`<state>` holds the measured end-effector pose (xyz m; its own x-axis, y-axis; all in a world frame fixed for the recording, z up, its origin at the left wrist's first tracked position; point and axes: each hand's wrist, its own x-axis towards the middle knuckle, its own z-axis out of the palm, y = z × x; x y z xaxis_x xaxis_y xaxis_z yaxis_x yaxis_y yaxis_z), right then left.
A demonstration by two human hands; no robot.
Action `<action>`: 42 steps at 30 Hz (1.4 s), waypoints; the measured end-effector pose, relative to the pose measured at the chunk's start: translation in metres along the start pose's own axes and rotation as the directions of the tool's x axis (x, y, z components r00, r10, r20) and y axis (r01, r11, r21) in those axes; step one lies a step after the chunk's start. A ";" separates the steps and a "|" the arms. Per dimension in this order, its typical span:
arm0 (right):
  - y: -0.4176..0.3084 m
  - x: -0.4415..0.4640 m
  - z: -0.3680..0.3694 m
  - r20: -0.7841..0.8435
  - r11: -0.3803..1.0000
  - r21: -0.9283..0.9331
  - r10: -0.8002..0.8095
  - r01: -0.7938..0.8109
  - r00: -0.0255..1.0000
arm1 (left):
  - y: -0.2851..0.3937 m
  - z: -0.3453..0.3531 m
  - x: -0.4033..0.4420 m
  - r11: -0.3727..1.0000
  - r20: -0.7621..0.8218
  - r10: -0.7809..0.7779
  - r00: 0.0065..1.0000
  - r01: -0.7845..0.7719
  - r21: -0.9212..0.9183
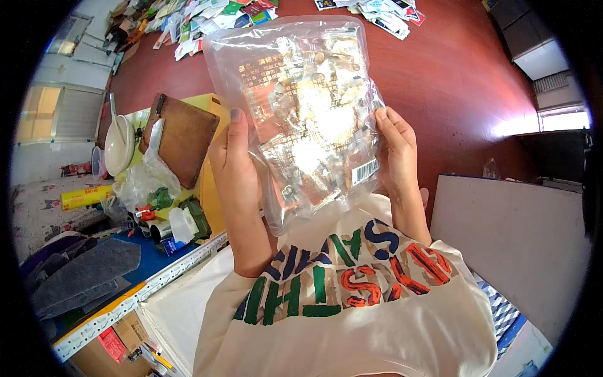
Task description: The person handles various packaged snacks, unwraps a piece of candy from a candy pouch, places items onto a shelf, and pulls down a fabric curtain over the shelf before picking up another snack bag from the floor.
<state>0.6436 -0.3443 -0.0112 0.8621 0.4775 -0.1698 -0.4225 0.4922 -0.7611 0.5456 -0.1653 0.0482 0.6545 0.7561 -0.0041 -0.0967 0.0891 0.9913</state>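
A large clear plastic bag (314, 113) with small wrapped packets inside is held up in front of the chest. Printed characters run along its upper left, and a barcode sits at the lower right. Bright glare hides part of its contents. My left hand (237, 157) grips the bag's left edge, with the thumb on the near face. At the right edge, my right hand (397, 144) pinches the bag between thumb and fingers.
Papers and booklets (207, 22) are heaped on the reddish floor (452, 81). To the left, a brown board (182, 141), a white pan (119, 144), a yellow roll (86, 196) and grey cloths (94, 276) lie about. A pale panel (502, 245) stands at right.
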 end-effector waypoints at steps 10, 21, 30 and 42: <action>0.001 0.003 0.003 -0.038 0.999 -0.032 -0.009 0.008 0.999 | -0.001 -0.003 0.003 0.999 0.036 0.011 0.999 -0.013 0.051; -0.004 0.004 0.003 -0.007 0.995 -0.046 -0.090 0.090 0.996 | -0.008 -0.010 0.012 0.999 0.045 -0.024 0.999 0.025 -0.024; -0.008 0.005 0.000 0.010 0.996 -0.046 -0.071 0.072 0.997 | -0.004 0.001 0.011 0.997 0.020 -0.049 0.999 0.050 -0.064; 0.002 0.012 -0.005 -0.011 1.000 -0.020 -0.019 0.019 1.000 | 0.000 0.010 0.008 0.992 -0.036 -0.063 0.997 0.066 0.110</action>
<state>0.6546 -0.3416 -0.0180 0.8731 0.4599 -0.1618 -0.4002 0.4866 -0.7766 0.5583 -0.1657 0.0490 0.6321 0.7717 -0.0708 0.0299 0.0670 0.9973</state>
